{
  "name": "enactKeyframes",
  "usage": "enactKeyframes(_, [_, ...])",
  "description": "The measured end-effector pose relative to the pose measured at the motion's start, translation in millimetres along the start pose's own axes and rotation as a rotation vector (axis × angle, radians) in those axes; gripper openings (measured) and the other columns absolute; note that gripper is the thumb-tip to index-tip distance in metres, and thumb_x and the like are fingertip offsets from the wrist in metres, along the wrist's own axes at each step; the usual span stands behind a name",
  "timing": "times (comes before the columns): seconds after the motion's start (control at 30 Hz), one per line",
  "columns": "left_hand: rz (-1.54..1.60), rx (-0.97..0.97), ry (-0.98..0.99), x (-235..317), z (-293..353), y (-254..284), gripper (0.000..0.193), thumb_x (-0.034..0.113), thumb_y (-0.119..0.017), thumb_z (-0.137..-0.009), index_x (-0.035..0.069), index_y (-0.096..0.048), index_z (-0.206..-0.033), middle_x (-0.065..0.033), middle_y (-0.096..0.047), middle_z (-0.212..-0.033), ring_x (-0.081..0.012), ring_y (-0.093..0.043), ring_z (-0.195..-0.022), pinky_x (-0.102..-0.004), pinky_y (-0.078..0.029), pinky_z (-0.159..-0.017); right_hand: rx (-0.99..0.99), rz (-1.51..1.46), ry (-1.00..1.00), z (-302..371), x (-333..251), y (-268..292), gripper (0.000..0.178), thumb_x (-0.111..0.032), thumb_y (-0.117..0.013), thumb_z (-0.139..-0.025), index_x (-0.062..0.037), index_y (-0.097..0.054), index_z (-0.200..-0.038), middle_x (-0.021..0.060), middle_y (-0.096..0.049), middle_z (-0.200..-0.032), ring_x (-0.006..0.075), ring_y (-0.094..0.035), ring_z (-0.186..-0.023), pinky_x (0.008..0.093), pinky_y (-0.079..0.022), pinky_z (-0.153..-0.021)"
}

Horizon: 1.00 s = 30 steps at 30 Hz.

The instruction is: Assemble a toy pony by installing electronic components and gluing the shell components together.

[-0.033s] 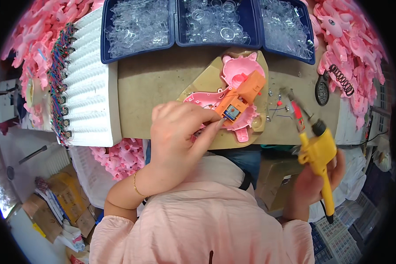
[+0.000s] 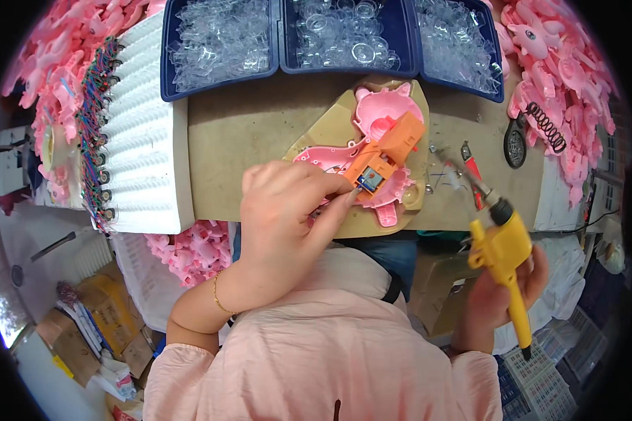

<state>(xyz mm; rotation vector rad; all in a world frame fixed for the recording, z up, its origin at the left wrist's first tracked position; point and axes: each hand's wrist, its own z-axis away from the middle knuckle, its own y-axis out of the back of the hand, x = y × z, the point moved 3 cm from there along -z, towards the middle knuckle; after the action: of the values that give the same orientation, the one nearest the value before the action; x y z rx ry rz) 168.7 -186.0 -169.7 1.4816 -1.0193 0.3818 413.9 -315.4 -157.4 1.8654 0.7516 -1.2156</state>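
A pink plastic toy shell half (image 2: 390, 105) lies in a tan holding tray (image 2: 316, 133) on the bench. Inside the shell sits an orange plastic housing (image 2: 402, 137) with a small circuit board (image 2: 369, 180) exposed in its opening. My left hand (image 2: 288, 210) pinches at the near edge of that board, thumb against forefinger; what lies between the fingertips is too small to make out. Off to the right, my right hand (image 2: 498, 291) grips a yellow soldering gun (image 2: 504, 247), its metal tip raised toward the far left, apart from the board.
Three dark blue bins (image 2: 281, 49) of clear plastic parts line the back. White ridged foam (image 2: 147, 140) with wired parts along its edge stands left. Pink shells (image 2: 548, 84) pile up on the right, near a coiled black stand (image 2: 516, 140). A red-handled tool (image 2: 472, 165) lies behind the soldering gun.
The soldering gun has shifted slightly left and its tip has dropped a little lower in view, uncovering more of the red-handled tool. My left hand has stayed in place.
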Motion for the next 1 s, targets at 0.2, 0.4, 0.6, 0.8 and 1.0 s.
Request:
enactKeyframes(0.2, [-0.059, -0.026, -0.032, 2.0, -2.0, -0.8, 0.005, 0.012, -0.067, -0.072, 0.010, -0.064, -0.076, 0.0003, -0.056, -0.067, -0.0176, -0.050, -0.067, -0.0313, -0.032, -0.069, -0.539, -0.264, 0.081, 7.3, -5.6, -11.1, 0.065, -0.036, -0.068, -0.079, -0.0115, -0.034, -0.129, 0.0208, -0.049, -0.119, 0.0287, -0.052, -0.107, 0.0379, -0.044, -0.088])
enactKeyframes(0.4, [-0.071, -0.030, -0.037, 3.0, -2.9, -2.0, 0.005, 0.012, -0.067, -0.072, 0.010, -0.063, -0.075, 0.0002, -0.056, -0.068, -0.0177, -0.050, -0.067, -0.0316, -0.032, -0.069, -0.534, -0.296, 0.341, -6.5, -11.6, -38.9, 0.053, -0.017, -0.060, -0.080, 0.0072, -0.038, -0.122, 0.0216, -0.058, -0.096, 0.0186, -0.058, -0.070, 0.0260, -0.046, -0.060])
enactKeyframes(0.6, [-0.079, -0.035, -0.034, 3.3, -2.3, -0.7, 0.005, 0.011, -0.067, -0.072, 0.010, -0.063, -0.075, 0.0001, -0.057, -0.069, -0.0182, -0.051, -0.068, -0.0317, -0.032, -0.069, -0.661, -0.319, -0.243, -12.3, -18.5, -36.0, 0.056, -0.016, -0.056, -0.077, 0.0075, -0.038, -0.124, 0.0187, -0.058, -0.097, 0.0172, -0.059, -0.073, 0.0255, -0.046, -0.064])
enactKeyframes(0.8, [-0.083, -0.029, -0.041, 2.1, -2.7, -0.3, 0.006, 0.011, -0.066, -0.071, 0.009, -0.062, -0.075, -0.0001, -0.057, -0.068, -0.0185, -0.053, -0.069, -0.0321, -0.033, -0.070, -0.755, -0.321, -0.832, -10.7, -23.0, -29.2, 0.059, -0.015, -0.052, -0.073, 0.0078, -0.039, -0.126, 0.0157, -0.059, -0.098, 0.0159, -0.060, -0.076, 0.0250, -0.045, -0.069])
enactKeyframes(1.0, [-0.087, -0.074, -0.020, 4.7, -4.6, -1.6, 0.005, 0.009, -0.067, -0.072, 0.008, -0.062, -0.074, -0.0019, -0.056, -0.069, -0.0193, -0.050, -0.069, -0.0314, -0.034, -0.068, -0.809, -0.141, 0.069, -7.9, -6.8, -36.0, 0.054, -0.012, -0.066, -0.074, 0.0057, -0.043, -0.119, 0.0240, -0.059, -0.098, 0.0227, -0.063, -0.071, 0.0278, -0.049, -0.061])
